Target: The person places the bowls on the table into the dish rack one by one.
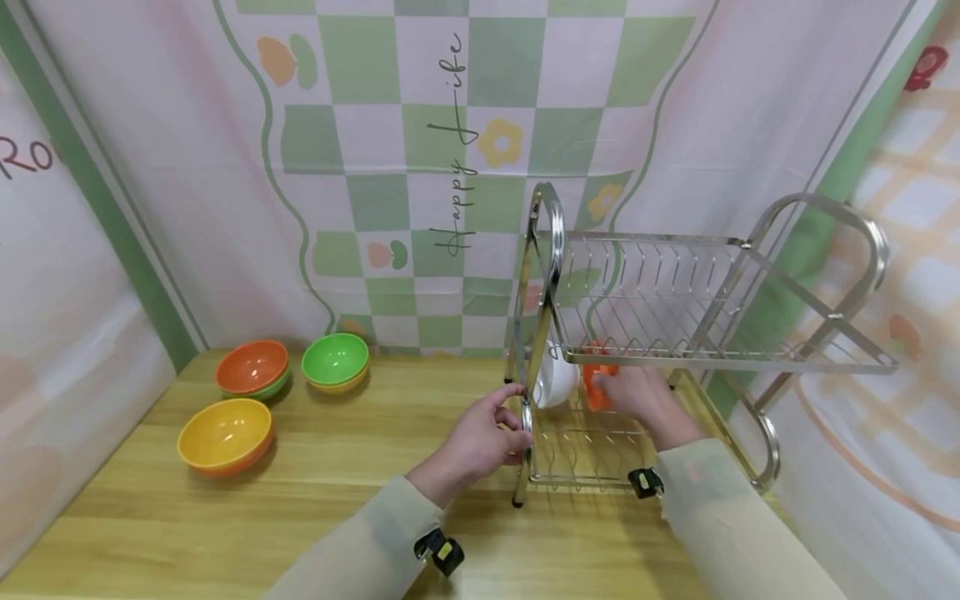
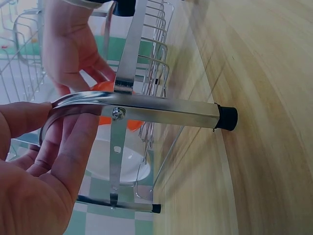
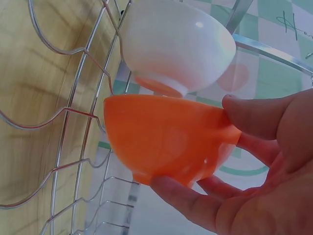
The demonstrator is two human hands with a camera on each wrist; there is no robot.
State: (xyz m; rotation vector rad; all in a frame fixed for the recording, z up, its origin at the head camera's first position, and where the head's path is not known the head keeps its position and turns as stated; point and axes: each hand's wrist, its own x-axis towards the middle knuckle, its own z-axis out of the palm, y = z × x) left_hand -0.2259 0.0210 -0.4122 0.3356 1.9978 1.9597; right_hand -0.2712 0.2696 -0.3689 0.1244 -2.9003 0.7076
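Note:
An orange bowl (image 3: 161,137) stands on its side over the lower tier of the metal dish rack (image 1: 637,362). My right hand (image 1: 643,400) holds it, thumb at the rim side and fingers against the base. Just beside it a white bowl (image 3: 176,46) also sits tilted on edge in the rack; in the head view the white bowl (image 1: 557,382) is left of the orange one. My left hand (image 1: 480,437) grips the rack's left side frame, its fingers and thumb around the curved metal bar (image 2: 73,105).
At the left of the wooden table (image 1: 360,525) are an orange bowl on a green one (image 1: 251,367), a green bowl on a yellow one (image 1: 335,360), and a yellow bowl on an orange one (image 1: 225,435). The rack's upper tier (image 1: 652,292) overhangs my right hand. A patterned curtain (image 1: 420,208) hangs behind.

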